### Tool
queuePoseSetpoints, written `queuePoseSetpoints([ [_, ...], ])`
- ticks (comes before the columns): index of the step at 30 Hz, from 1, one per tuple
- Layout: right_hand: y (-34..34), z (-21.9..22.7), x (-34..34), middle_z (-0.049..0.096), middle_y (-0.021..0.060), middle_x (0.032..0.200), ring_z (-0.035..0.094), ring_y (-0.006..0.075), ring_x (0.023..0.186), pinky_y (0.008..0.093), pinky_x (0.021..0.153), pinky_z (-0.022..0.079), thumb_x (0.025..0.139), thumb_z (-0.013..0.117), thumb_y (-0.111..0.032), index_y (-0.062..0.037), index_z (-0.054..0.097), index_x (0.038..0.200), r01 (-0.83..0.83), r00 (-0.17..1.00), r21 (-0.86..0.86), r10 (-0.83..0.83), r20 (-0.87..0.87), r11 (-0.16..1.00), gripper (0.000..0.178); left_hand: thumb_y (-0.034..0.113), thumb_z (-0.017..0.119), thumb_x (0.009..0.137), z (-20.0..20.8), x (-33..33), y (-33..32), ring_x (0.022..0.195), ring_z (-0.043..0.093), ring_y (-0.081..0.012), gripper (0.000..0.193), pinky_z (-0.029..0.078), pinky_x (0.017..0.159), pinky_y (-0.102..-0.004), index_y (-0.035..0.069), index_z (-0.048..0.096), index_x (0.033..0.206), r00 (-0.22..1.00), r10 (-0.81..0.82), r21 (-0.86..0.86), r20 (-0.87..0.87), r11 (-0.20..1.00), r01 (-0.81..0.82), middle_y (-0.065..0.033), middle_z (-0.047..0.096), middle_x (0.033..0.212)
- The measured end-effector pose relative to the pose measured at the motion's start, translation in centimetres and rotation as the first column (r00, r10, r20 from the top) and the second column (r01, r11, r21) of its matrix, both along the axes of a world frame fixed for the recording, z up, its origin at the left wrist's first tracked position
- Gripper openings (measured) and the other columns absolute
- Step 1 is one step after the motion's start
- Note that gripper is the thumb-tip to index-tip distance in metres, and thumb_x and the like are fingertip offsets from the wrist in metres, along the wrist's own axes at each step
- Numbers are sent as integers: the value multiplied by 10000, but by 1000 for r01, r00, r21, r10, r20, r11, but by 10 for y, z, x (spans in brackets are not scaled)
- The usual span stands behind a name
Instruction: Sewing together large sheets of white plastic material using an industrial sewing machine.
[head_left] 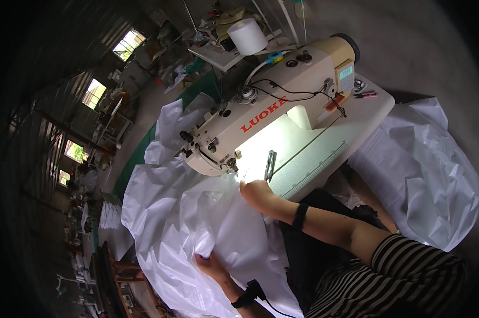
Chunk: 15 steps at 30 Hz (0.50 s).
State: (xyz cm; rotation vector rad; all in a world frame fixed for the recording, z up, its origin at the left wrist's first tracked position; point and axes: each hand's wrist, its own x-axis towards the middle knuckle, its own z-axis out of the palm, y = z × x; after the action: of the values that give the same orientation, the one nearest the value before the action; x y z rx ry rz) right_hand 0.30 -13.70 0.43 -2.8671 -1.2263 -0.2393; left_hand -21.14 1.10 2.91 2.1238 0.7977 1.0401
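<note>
A large, crumpled sheet of thin white fabric spreads from the sewing machine down over the near left side. My left hand is closed on a gathered fold of it, low in the picture. My right hand is beside the needle area at the machine's left end, above the fabric's edge. Its fingers are curled together, and glare hides what they pinch. Just behind that hand, dark metal thread snips lie on the lit machine bed.
A white thread cone stands behind the machine. More white fabric hangs in a heap on the right. A pink-handled tool lies at the bed's far right. Stacked white pieces and wooden furniture are on the left.
</note>
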Motion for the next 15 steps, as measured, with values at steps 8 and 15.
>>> queuePoseSetpoints([
  [8,-4,-9,-5,623,-48,671,625,135,551,287,397,405,773,653,-119,5,497,1375,37,998,97,-32,-53,995,634,108,669,865,5,-1,-10,856,642,-245,292,495,806,-355,-42,626,1112,992,82,50,-97,996,-78,-156,697,998],
  [15,-8,1,-9,623,-40,667,626,131,551,275,398,404,789,629,-129,7,511,1363,-9,997,20,7,81,1000,602,133,719,838,6,-7,-18,638,578,-283,222,456,611,-394,-31,577,881,932,260,274,-251,943,-190,-117,595,718],
])
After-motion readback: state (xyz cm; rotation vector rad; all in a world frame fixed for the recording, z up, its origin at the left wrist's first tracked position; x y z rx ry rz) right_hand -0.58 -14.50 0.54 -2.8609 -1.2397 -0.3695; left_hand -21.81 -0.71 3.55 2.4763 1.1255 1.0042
